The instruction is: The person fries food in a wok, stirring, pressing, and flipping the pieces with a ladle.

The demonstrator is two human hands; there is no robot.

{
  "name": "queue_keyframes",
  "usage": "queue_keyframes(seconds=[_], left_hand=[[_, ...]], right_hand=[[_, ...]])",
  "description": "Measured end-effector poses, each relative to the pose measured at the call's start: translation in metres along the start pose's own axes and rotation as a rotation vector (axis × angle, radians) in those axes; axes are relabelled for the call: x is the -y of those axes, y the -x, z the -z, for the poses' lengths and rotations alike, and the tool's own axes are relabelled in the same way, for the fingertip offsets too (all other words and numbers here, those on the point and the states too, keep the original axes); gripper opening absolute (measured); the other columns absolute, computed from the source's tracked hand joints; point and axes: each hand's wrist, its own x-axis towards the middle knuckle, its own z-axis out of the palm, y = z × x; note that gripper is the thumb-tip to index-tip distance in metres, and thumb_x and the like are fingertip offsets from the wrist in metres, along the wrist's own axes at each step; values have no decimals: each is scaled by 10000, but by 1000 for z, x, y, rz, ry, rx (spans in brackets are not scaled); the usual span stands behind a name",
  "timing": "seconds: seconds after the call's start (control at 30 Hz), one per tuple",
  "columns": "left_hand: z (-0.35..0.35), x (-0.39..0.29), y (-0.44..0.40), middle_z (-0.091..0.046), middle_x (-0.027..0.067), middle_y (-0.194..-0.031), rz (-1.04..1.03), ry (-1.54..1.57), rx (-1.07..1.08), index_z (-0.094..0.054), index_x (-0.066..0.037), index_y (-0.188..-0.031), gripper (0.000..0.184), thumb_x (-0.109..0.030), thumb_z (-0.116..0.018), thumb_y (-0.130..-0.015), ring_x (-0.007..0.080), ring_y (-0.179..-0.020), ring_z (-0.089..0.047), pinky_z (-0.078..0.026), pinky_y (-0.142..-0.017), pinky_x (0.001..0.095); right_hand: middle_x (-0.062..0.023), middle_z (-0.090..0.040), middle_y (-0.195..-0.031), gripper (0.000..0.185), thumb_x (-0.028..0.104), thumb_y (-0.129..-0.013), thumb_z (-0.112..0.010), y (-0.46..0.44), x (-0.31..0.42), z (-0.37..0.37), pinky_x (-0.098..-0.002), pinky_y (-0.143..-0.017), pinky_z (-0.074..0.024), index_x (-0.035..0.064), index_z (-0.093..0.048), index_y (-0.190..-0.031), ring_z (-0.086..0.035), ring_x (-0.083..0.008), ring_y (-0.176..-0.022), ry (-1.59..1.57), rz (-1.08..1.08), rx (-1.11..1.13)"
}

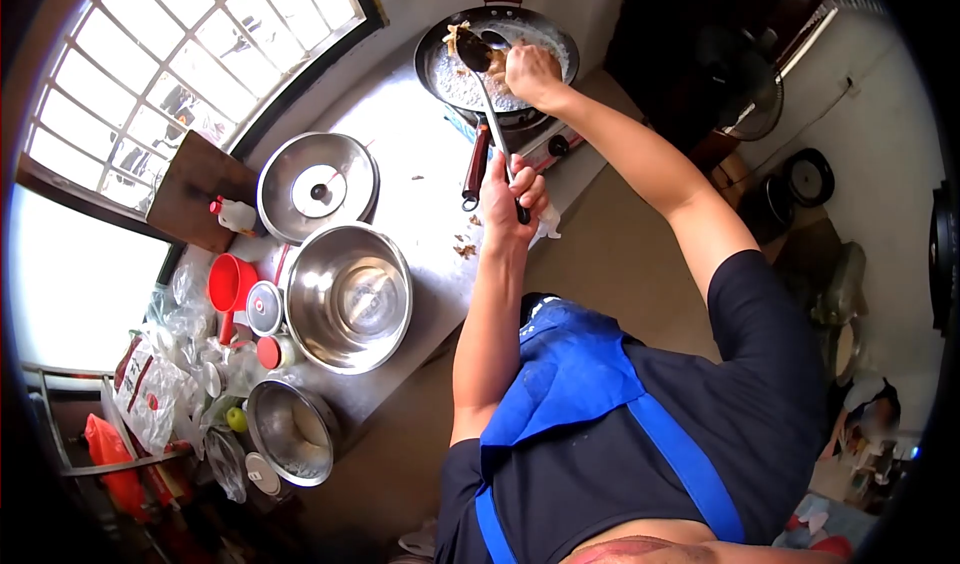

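Observation:
My left hand [512, 196] is closed round the dark-ended handle of a long metal ladle [490, 114]. Its dark bowl is over a black wok [425, 59], with pale strips of food [457, 36] at its edge. Bubbling, foamy liquid [455, 84] fills much of the wok. My right hand [533, 72] is closed above the wok's right side, close to the ladle bowl. Brownish food [497, 64] shows beside its fingers; what the fingers grip is hidden. The wok's wooden handle [478, 164] points toward me, left of the ladle.
The wok sits on a portable stove [548, 152]. Left on the counter are a large steel bowl [390, 309], a steel lid [280, 189], a red ladle-shaped scoop [230, 282], a smaller bowl [262, 424] and plastic bags [150, 394]. Crumbs [465, 251] lie near the counter edge.

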Motion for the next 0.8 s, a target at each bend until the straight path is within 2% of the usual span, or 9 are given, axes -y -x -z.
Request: queue_keyframes(seconds=[0.1,0.23,0.37,0.47,0.67,0.7,0.8], left_hand=[[3,-1,-3,-319,-78,-500,-2,22,-88,-469,-159,-800,381,-428,-373,-1052,81,-388,-293,-201,-361,250],[10,8,-5,-318,-75,-502,-15,-12,-75,-458,-164,-797,359,-407,-370,-1046,89,-388,-294,-198,-362,251],[3,7,-5,-312,-75,-503,-19,-16,-74,-442,-166,-800,353,-399,-358,-1051,87,-392,-293,-198,-370,255],[3,7,-6,-303,-75,-503,-8,3,-94,-434,-166,-809,347,-393,-348,-1056,86,-394,-292,-201,-377,255],[6,10,-1,-310,-78,-500,13,18,-74,-468,-166,-810,362,-410,-357,-1053,87,-393,-290,-197,-373,254],[4,8,-3,-309,-79,-497,14,20,-78,-475,-165,-811,365,-415,-360,-1051,88,-392,-289,-196,-371,253],[1,5,-2,-302,-82,-491,10,20,-72,-476,-166,-809,365,-419,-365,-1048,89,-392,-288,-191,-366,252]], right_hand=[[-208,-724,-830,273,100,-877,-496,-1,-6,-16,-439,-704,-598,13,-742,-797,-730,-341,-789,112,1,72],[-211,-727,-882,257,115,-872,-509,0,-5,-9,-426,-731,-598,20,-747,-858,-733,-323,-826,188,62,146],[-170,-733,-850,232,132,-854,-542,8,3,-14,-392,-718,-599,63,-762,-827,-736,-298,-814,295,179,102],[-158,-735,-840,225,134,-849,-552,5,2,-21,-379,-701,-600,68,-763,-810,-737,-280,-814,264,128,114],[-124,-746,-893,240,162,-879,-546,1,-11,-26,-411,-763,-589,90,-771,-836,-735,-294,-860,279,96,145],[-205,-721,-890,245,110,-862,-512,0,-10,-16,-452,-751,-582,24,-742,-854,-720,-349,-842,225,103,159],[-223,-714,-871,255,116,-865,-507,-3,-8,4,-459,-744,-581,7,-737,-847,-717,-362,-830,228,107,102]])
